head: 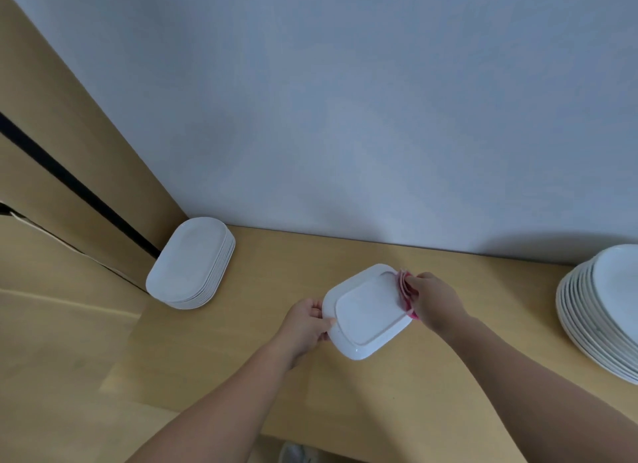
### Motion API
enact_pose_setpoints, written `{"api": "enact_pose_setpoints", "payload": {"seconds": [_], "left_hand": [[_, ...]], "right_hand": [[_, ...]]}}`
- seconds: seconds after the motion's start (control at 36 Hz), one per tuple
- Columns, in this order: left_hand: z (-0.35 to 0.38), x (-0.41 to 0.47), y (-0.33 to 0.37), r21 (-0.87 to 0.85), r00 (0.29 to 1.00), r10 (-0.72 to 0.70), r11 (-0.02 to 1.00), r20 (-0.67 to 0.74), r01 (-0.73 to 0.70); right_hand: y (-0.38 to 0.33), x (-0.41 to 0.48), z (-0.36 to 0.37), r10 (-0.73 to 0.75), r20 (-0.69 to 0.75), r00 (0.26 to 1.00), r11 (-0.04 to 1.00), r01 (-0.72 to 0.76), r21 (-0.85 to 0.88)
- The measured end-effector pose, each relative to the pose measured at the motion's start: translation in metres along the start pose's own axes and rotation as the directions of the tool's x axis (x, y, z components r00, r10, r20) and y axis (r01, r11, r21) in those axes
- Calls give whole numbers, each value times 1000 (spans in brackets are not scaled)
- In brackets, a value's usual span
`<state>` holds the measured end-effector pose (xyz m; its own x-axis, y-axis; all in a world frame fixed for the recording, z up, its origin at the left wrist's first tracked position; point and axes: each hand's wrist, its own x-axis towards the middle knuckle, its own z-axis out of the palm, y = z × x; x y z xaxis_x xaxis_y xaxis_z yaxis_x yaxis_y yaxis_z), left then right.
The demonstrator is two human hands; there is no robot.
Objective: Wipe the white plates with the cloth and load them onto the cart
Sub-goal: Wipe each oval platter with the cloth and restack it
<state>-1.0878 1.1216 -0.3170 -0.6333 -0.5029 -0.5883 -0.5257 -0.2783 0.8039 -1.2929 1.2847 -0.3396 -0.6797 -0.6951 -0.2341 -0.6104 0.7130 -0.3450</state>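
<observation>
So I've got one white plate up off the wooden counter, held between both hands with its underside facing me, the raised foot ring showing. My left hand is clamped on the plate's left edge, thumb on the bottom face and fingers curled around behind it. My right hand is on the opposite edge, closed around a folded pink cloth that's pressed right against the rim there, so the cloth sits between my fingers and the plate. The plate is tilted a bit, its near corner lower.

Off to the left of my left hand, well apart from it, there's a stack of oval white plates sitting in the corner where the counter meets the pale wall and a tan panel. Way out past my right hand, at the edge of view, is another taller stack of plates, also on the counter.
</observation>
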Motion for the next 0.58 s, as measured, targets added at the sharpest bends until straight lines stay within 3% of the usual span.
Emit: {"api": "enact_pose_setpoints", "payload": {"seconds": [0.25,0.39,0.58], "left_hand": [[-24,-17,34,26,983,173,985,-57,-172],[-51,-32,53,97,952,264,963,-155,-252],[-106,-55,65,281,866,377,915,-329,-291]], "right_hand": [[-27,-14,-49,-100,-135,986,966,129,225],[-59,-19,-74,-148,-170,974,862,212,460],[-110,-16,-80,-190,-175,966,812,255,526]]}}
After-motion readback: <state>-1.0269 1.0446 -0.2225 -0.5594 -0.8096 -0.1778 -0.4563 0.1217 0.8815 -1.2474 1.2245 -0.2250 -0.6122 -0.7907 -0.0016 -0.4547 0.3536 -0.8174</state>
